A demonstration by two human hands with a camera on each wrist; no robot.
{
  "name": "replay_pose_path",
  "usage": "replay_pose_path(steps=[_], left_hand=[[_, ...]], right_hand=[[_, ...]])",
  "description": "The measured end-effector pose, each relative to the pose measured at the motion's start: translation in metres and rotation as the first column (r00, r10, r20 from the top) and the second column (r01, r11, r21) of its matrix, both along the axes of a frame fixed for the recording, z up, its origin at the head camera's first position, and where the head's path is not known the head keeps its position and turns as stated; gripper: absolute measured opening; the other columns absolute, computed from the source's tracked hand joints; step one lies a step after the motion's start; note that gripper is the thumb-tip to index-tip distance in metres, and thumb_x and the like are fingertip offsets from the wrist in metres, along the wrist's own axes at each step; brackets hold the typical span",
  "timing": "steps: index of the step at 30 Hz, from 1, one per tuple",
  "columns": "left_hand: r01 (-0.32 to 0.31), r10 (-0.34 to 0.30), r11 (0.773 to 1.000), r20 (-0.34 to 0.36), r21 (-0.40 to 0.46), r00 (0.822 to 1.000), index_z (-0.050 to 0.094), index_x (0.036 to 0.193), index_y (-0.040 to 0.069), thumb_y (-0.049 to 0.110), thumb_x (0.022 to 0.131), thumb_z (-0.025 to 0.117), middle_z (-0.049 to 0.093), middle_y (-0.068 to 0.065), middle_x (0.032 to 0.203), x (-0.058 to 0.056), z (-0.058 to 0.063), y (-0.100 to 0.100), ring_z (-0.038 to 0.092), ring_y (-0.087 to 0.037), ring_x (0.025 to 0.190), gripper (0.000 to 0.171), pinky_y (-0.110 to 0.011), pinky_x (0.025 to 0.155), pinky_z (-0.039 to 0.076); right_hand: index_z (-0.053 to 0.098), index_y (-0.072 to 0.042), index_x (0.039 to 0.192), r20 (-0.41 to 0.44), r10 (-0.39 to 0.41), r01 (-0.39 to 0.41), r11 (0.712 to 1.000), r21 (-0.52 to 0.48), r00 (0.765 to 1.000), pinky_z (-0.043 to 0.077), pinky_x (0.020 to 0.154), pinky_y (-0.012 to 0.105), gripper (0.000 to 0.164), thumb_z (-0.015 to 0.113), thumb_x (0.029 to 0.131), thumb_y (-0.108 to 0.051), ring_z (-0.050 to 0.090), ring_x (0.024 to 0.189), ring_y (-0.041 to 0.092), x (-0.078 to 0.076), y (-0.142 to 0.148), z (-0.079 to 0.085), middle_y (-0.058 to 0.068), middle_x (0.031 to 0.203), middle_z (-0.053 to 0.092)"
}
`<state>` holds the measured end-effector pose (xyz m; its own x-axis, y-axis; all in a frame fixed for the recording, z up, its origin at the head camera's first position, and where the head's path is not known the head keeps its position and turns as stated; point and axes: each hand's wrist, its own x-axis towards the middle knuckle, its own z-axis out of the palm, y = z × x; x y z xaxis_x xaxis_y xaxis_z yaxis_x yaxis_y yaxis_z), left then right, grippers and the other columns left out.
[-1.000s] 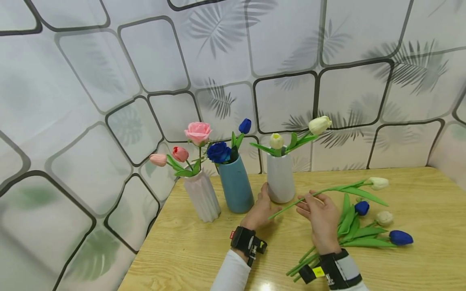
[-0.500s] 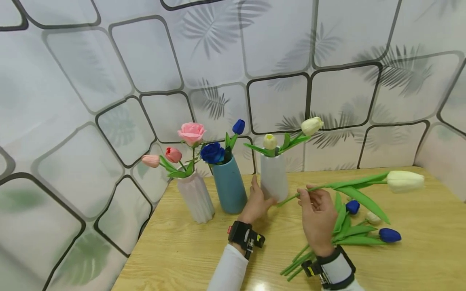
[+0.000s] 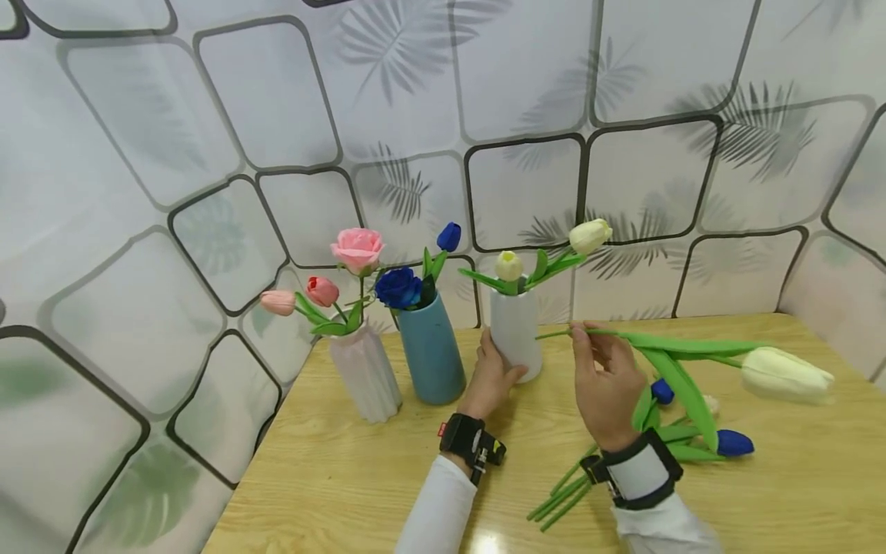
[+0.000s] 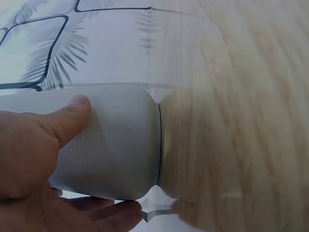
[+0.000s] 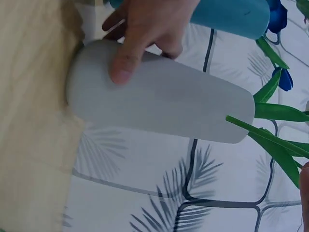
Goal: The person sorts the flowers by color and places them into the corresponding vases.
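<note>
My left hand [image 3: 487, 385] grips the lower part of a white vase [image 3: 514, 327] from the left. In the left wrist view the thumb [image 4: 75, 116] lies on one side of the vase [image 4: 120, 140], with fingers on the other. Two white tulips with green leaves stand in that vase. To its right, my right hand [image 3: 609, 388] pinches the stem of another white tulip [image 3: 785, 375], held almost level with its bloom out to the right. The stem's cut end [image 5: 231, 119] shows in front of the vase's upper part in the right wrist view.
A blue vase [image 3: 432, 350] with a blue rose and a blue tulip stands left of the white one. Further left is a pale pink ribbed vase [image 3: 367, 373] with pink flowers. Loose tulips [image 3: 564, 496] lie by the right forearm. A patterned curtain [image 3: 526, 192] hangs behind.
The held tulip has swung round, its bloom coming lower and nearer on the right while the stem end rose beside the vase. My left hand has settled its hold on the white vase.
</note>
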<state>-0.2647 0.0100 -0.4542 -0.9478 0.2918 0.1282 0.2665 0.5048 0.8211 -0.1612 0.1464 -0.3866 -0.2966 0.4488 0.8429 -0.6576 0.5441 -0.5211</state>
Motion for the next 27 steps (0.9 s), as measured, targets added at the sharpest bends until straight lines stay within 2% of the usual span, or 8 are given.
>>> replay_pose_path(steps=[2,6,9,15,17,20,23,27], left_hand=[[-0.002,0.002,1.000,0.001,-0.008,1.000,0.005,0.166,-0.004,0.020,0.102,0.074,0.035,-0.039,0.157,0.000,-0.001,0.000,0.048,-0.052,0.144,0.097,-0.058,0.119,0.043],[-0.003,0.003,1.000,0.000,-0.026,1.000,0.005,0.166,-0.004,0.021,0.103,0.073,0.035,-0.039,0.156,0.000,-0.002,0.000,0.048,-0.052,0.143,0.095,-0.058,0.118,0.044],[-0.008,0.008,0.999,0.003,-0.035,1.000,0.005,0.166,-0.004,0.021,0.103,0.072,0.035,-0.038,0.157,0.000,-0.002,0.000,0.048,-0.052,0.143,0.095,-0.059,0.118,0.044],[-0.024,0.025,0.999,0.012,-0.044,1.000,0.006,0.167,-0.003,0.022,0.103,0.073,0.035,-0.038,0.157,0.000,-0.002,0.001,0.048,-0.051,0.143,0.096,-0.058,0.118,0.044],[-0.027,0.028,0.998,0.010,-0.048,1.000,0.006,0.167,-0.003,0.023,0.103,0.074,0.036,-0.038,0.157,-0.001,-0.002,0.001,0.049,-0.052,0.143,0.097,-0.059,0.118,0.045],[-0.030,0.031,0.998,0.011,-0.050,0.999,0.005,0.167,-0.003,0.023,0.102,0.074,0.036,-0.038,0.157,-0.001,0.000,0.001,0.049,-0.052,0.142,0.098,-0.059,0.117,0.045],[-0.027,0.028,0.998,0.019,-0.049,0.999,0.004,0.167,-0.002,0.024,0.103,0.073,0.035,-0.038,0.158,0.000,0.001,0.001,0.048,-0.052,0.143,0.098,-0.059,0.117,0.045],[-0.018,0.019,0.999,0.014,-0.041,1.000,0.005,0.167,-0.003,0.024,0.103,0.073,0.036,-0.038,0.156,0.001,0.004,0.000,0.050,-0.053,0.141,0.097,-0.060,0.116,0.046]], right_hand=[[0.074,0.011,0.110,0.046,-0.012,0.011,1.000,0.020,0.999,0.049,0.083,0.001,0.013,0.068,0.098,0.009,0.061,0.097,-0.024,-0.004,0.000,0.010,0.025,0.100,0.078],[0.070,0.011,0.117,0.148,0.064,-0.070,0.997,0.031,0.987,0.046,0.087,0.002,0.017,0.061,0.106,0.001,0.055,0.100,-0.025,-0.009,-0.001,0.027,0.025,0.112,0.073],[0.066,0.014,0.121,0.196,0.154,-0.164,0.986,0.033,0.968,0.046,0.091,0.004,0.020,0.056,0.108,0.001,0.054,0.103,-0.023,-0.015,-0.002,0.036,0.029,0.117,0.068],[0.064,0.019,0.118,0.208,0.229,-0.245,0.968,0.055,0.951,0.046,0.090,0.005,0.020,0.055,0.107,0.006,0.056,0.103,-0.021,-0.030,-0.004,0.045,0.035,0.115,0.067],[0.064,0.019,0.118,0.198,0.225,-0.242,0.968,0.072,0.954,0.047,0.089,0.005,0.019,0.056,0.105,0.008,0.056,0.102,-0.021,-0.036,-0.005,0.043,0.035,0.114,0.067],[0.065,0.017,0.118,0.181,0.199,-0.220,0.970,0.102,0.963,0.046,0.087,0.004,0.018,0.059,0.103,0.010,0.061,0.099,-0.012,-0.045,-0.006,0.038,0.034,0.112,0.069],[0.069,0.013,0.118,0.209,0.155,-0.184,0.975,0.125,0.965,0.046,0.083,0.002,0.018,0.063,0.102,0.008,0.072,0.093,0.012,-0.050,-0.007,0.037,0.030,0.110,0.073],[0.071,0.007,0.123,0.357,0.138,-0.186,0.977,0.102,0.924,0.048,0.078,0.003,0.021,0.062,0.106,-0.001,0.075,0.096,0.039,-0.051,-0.009,0.037,0.026,0.116,0.075]])
